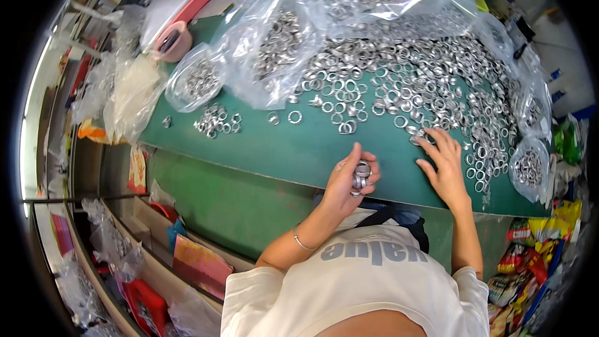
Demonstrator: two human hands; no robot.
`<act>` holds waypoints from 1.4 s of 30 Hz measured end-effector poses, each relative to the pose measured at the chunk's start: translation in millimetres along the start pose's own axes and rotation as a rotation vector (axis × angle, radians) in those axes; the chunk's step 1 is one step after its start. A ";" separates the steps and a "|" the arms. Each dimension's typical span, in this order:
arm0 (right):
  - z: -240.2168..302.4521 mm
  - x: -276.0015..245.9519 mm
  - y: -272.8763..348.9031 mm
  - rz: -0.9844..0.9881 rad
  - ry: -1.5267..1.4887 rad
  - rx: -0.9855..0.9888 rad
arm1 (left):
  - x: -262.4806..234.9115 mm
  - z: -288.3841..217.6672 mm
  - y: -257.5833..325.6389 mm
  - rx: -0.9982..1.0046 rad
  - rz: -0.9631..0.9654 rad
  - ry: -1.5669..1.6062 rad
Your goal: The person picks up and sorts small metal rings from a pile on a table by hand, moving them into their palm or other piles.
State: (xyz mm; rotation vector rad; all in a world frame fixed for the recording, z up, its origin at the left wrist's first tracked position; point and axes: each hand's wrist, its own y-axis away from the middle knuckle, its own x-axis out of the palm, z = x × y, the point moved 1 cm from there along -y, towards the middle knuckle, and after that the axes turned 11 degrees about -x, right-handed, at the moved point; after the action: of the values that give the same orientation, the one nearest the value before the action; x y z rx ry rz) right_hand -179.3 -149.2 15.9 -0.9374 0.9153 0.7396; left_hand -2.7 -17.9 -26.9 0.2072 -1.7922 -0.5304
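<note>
On the green desk: everything lies on a green desk point(262, 143) whose near edge curves across the middle of the view.
Left hand: the left hand point(347, 182) sits at the near edge of the desk, fingers point(353, 157) curled shut around a small stack of metal rings point(361, 175).
Stack of metal rings: held upright between thumb and fingers, just above the desk edge, apart from the loose rings.
Right hand: the right hand point(444, 163) lies palm down on the desk, fingers point(429, 142) spread open and holding nothing, the tips touching the near fringe of the loose rings point(412, 81).
Loose rings: a wide silver spread covering the far right part of the desk, thinning toward the hands.
Small cluster: a separate small cluster of rings point(216, 120) lies to the left, well apart from both hands.
Plastic bags: clear plastic bags point(274, 43) holding more rings sit along the far edge, with a smaller clear bag point(529, 167) at the right.
Wrist: a thin bracelet point(300, 239) circles the left wrist.
</note>
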 end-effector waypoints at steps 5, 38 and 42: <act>-20.4 -1.0 22.9 -0.180 0.108 0.144 | 5.4 -4.6 2.8 -0.032 -0.032 -0.094; 35.2 3.9 -9.7 -0.161 -0.316 -0.063 | 30.1 8.8 -14.6 -0.230 -0.107 -0.126; 12.2 3.1 -6.8 -0.372 -0.091 0.173 | 23.8 10.0 -19.0 -0.255 -0.143 -0.225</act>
State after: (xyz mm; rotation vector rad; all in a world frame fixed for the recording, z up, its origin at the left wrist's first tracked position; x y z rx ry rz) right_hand -168.3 -140.6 19.0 -0.8802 0.6866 0.3755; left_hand -21.6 -41.8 -16.9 0.1021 -1.9142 -0.9075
